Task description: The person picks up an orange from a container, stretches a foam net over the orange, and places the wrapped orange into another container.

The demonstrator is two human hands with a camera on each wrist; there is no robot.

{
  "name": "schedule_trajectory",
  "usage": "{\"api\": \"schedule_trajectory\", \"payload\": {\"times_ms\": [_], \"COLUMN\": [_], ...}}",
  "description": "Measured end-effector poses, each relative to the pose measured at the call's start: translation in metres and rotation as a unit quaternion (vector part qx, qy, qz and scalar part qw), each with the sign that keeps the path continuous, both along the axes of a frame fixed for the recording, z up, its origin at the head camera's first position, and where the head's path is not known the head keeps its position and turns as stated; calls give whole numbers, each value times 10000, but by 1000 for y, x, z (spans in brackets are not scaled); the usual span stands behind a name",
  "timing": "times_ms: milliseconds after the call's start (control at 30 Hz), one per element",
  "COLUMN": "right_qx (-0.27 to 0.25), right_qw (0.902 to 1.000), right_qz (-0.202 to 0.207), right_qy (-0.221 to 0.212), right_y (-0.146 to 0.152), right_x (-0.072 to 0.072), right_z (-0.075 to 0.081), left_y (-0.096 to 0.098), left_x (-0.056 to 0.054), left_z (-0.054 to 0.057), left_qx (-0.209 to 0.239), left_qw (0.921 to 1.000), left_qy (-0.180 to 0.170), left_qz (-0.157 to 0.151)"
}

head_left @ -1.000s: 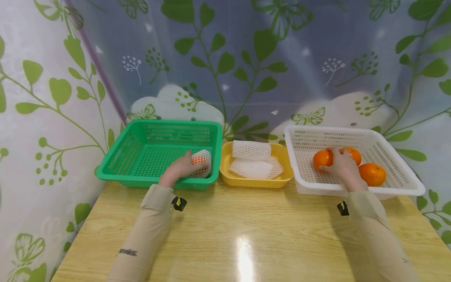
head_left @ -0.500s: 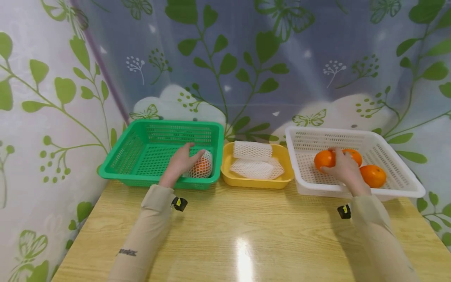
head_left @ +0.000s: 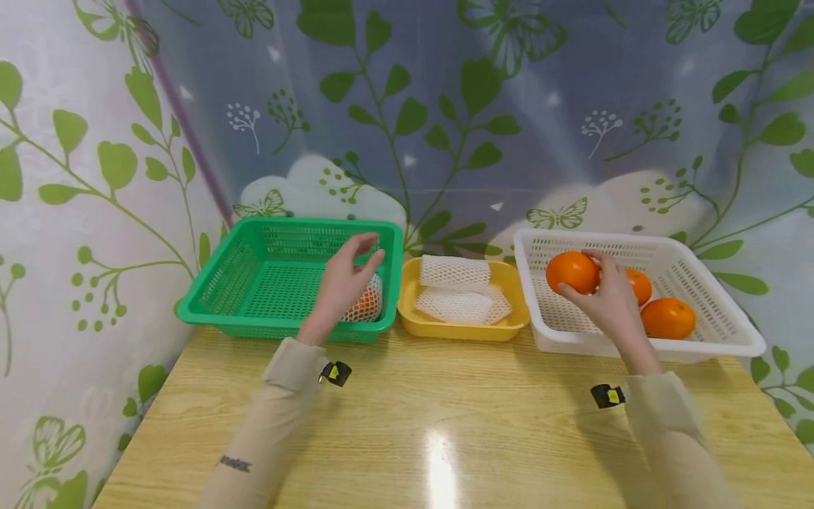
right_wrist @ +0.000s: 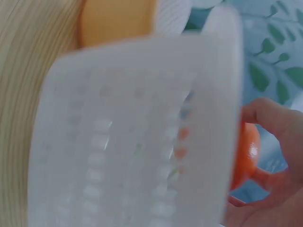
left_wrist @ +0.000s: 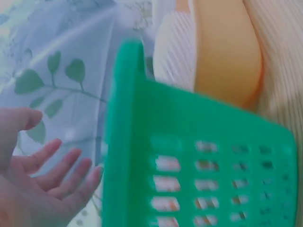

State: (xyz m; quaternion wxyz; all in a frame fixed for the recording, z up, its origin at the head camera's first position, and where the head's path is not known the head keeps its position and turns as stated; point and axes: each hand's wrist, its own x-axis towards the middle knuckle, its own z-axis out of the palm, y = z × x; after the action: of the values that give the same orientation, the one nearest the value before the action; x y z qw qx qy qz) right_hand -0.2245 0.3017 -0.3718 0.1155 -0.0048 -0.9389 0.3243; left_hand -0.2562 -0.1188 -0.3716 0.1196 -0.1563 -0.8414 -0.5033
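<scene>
In the head view my right hand (head_left: 610, 300) grips an orange (head_left: 572, 273) between thumb and fingers, lifted over the white basket (head_left: 636, 345). The right wrist view shows that orange (right_wrist: 246, 153) partly behind the basket wall. Two more oranges, one (head_left: 668, 318) at the front and one (head_left: 639, 286) half covered by the hand, stay in that basket. My left hand (head_left: 343, 279) is raised over the green basket (head_left: 289, 329), its fingers loosely bent around nothing. Below it lies an orange in a white foam net (head_left: 365, 304), partly hidden by the hand.
Between the two baskets stands a yellow tray (head_left: 464, 330) holding several white foam nets (head_left: 454, 304). All three containers stand in a row on the wooden table (head_left: 407, 410). A patterned curtain (head_left: 445, 177) hangs close behind them.
My left hand has let go of the netted orange and risen above it. My right hand has lifted an orange up and slightly left from the others in the white basket.
</scene>
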Motion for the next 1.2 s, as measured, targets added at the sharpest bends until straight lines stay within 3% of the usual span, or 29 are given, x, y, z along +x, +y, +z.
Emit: {"api": "schedule_trajectory", "payload": {"times_ms": [233,467,633,767,1033,1200], "right_qx": [-1022,-1921,-2203,-2585,-3611,-3770], "right_qw": [9938,9760,9663,9517,9112,9033], "right_qz": [418,1023,1277,1552,1853,1864], "right_qy": [100,-30,-366,-577,-705,-844], "right_y": [-27,-55,-73,-86,-104,-115], "right_x": [14,23,30,34,36,37], "right_z": [10,10,9,5,-2,-6], "left_y": [29,55,72,84,97,104], "left_x": [11,22,27,29,31,33], "left_z": [12,14,8,3,-8,-14], "left_qx": [510,639,413,26,-54,-23], "left_qw": [9960,9884,9831,9783,9779,9785], "left_qy": [572,846,880,905,750,671], "left_qz": [-464,-1089,-1553,-1863,-1951,-1951]}}
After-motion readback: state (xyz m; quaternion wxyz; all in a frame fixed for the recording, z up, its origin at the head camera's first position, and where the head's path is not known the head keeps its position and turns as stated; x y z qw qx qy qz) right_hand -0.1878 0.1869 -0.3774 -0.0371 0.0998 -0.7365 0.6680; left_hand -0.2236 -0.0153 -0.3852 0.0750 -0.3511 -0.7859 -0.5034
